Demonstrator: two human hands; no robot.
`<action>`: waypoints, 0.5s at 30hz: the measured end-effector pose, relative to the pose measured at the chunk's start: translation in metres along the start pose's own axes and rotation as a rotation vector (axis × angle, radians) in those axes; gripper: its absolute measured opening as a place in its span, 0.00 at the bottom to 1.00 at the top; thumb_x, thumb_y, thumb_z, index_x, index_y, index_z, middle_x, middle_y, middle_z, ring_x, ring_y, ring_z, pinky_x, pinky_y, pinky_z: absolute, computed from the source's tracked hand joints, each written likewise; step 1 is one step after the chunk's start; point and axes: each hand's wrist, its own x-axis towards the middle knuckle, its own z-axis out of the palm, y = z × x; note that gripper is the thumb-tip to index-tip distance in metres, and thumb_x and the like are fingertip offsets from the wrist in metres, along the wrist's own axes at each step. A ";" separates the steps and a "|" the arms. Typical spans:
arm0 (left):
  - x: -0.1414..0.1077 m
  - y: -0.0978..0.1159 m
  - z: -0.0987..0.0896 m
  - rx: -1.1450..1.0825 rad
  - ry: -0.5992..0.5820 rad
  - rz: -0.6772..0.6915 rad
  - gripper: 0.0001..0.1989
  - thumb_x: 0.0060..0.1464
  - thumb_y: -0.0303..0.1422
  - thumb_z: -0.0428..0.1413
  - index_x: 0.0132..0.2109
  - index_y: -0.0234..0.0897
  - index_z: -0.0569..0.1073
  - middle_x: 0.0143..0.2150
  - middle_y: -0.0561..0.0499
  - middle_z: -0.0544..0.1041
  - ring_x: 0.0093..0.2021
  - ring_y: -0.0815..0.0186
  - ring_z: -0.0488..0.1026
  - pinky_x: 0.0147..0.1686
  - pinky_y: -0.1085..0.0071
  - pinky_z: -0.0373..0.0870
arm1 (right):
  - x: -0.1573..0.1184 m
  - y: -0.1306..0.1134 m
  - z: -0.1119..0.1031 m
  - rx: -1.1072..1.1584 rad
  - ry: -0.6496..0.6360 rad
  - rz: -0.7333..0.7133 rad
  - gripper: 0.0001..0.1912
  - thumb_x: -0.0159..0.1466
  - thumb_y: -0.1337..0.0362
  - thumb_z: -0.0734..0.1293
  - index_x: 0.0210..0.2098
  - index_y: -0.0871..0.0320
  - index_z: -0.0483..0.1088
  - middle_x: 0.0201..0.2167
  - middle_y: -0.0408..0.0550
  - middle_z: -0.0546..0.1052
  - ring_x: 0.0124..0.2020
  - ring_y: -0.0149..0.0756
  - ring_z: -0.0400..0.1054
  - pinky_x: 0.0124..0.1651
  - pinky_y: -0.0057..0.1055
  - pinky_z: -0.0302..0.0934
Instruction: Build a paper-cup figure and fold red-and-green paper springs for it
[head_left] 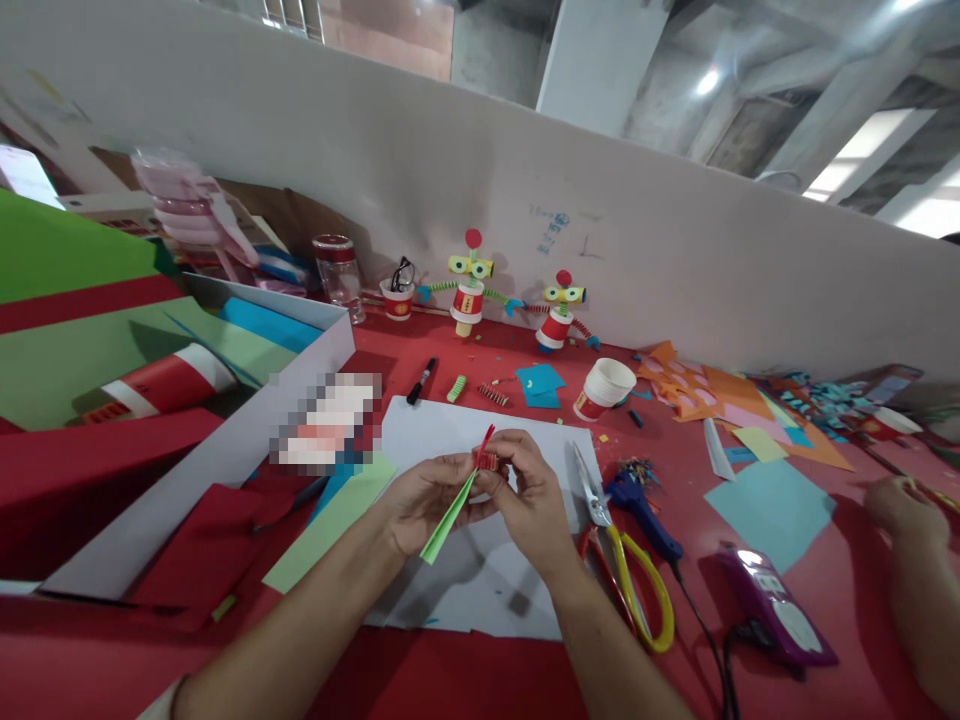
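Over a white sheet [510, 590], my two hands meet on a small folded paper spring [487, 460], red at its pleated end. From it a green paper strip [448, 520] runs down toward me, and a short red tip sticks up. My left hand [431, 495] is closed on the strip side with its fingertips. My right hand [529, 475] pinches the red pleated end. Beyond the sheet lie a finished green paper spring [457, 388] and a red one [493, 395].
Right of the sheet lie scissors [626, 570] and a blue glue gun [649, 515] with a cord. Stacked paper cups [604, 388] stand behind. Two paper-cup robots [469, 300] are by the wall. A white box [315, 350] with papers is left. Another person's hand [907, 510] is far right.
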 end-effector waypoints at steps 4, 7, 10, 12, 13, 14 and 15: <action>0.000 0.000 0.002 -0.041 -0.044 -0.004 0.06 0.43 0.26 0.64 0.32 0.32 0.76 0.28 0.52 0.75 0.31 0.71 0.70 0.46 0.66 0.67 | -0.001 0.003 0.002 -0.012 0.054 -0.023 0.10 0.57 0.72 0.67 0.36 0.51 0.75 0.36 0.44 0.69 0.38 0.34 0.65 0.38 0.30 0.60; 0.002 -0.002 0.004 -0.064 -0.053 -0.001 0.06 0.42 0.25 0.64 0.31 0.32 0.76 0.28 0.52 0.75 0.30 0.71 0.71 0.45 0.67 0.67 | -0.003 0.006 0.004 -0.020 0.106 -0.023 0.11 0.57 0.72 0.68 0.35 0.50 0.75 0.36 0.44 0.70 0.36 0.33 0.65 0.37 0.29 0.59; 0.003 -0.002 0.004 -0.064 -0.052 -0.002 0.05 0.42 0.24 0.63 0.29 0.31 0.75 0.26 0.52 0.74 0.29 0.71 0.70 0.45 0.67 0.66 | -0.004 0.006 0.005 -0.034 0.133 -0.018 0.09 0.56 0.72 0.68 0.34 0.51 0.75 0.35 0.44 0.71 0.36 0.34 0.65 0.37 0.30 0.60; 0.003 -0.001 0.005 -0.050 -0.046 -0.007 0.04 0.43 0.24 0.63 0.29 0.31 0.75 0.27 0.52 0.74 0.30 0.70 0.70 0.45 0.67 0.66 | -0.004 0.005 0.005 -0.038 0.134 -0.011 0.08 0.56 0.71 0.68 0.34 0.52 0.75 0.35 0.44 0.71 0.36 0.35 0.65 0.37 0.30 0.60; 0.002 -0.001 0.005 -0.043 -0.040 -0.009 0.04 0.43 0.24 0.62 0.30 0.31 0.75 0.27 0.52 0.74 0.30 0.70 0.70 0.45 0.67 0.65 | -0.004 0.004 0.005 -0.041 0.132 -0.006 0.08 0.56 0.70 0.68 0.34 0.52 0.75 0.35 0.45 0.71 0.37 0.35 0.66 0.38 0.31 0.61; 0.002 -0.001 0.006 -0.039 -0.030 -0.006 0.04 0.43 0.24 0.62 0.30 0.31 0.75 0.27 0.52 0.74 0.30 0.70 0.70 0.45 0.67 0.65 | -0.004 0.003 0.005 -0.041 0.129 0.001 0.08 0.56 0.70 0.68 0.34 0.52 0.75 0.36 0.45 0.72 0.39 0.36 0.66 0.40 0.32 0.61; 0.002 0.000 0.006 -0.039 -0.022 -0.002 0.04 0.42 0.24 0.62 0.30 0.32 0.75 0.27 0.52 0.74 0.30 0.69 0.71 0.46 0.67 0.65 | -0.004 0.003 0.005 -0.039 0.120 0.010 0.08 0.56 0.69 0.68 0.35 0.52 0.75 0.37 0.46 0.72 0.40 0.37 0.67 0.43 0.33 0.61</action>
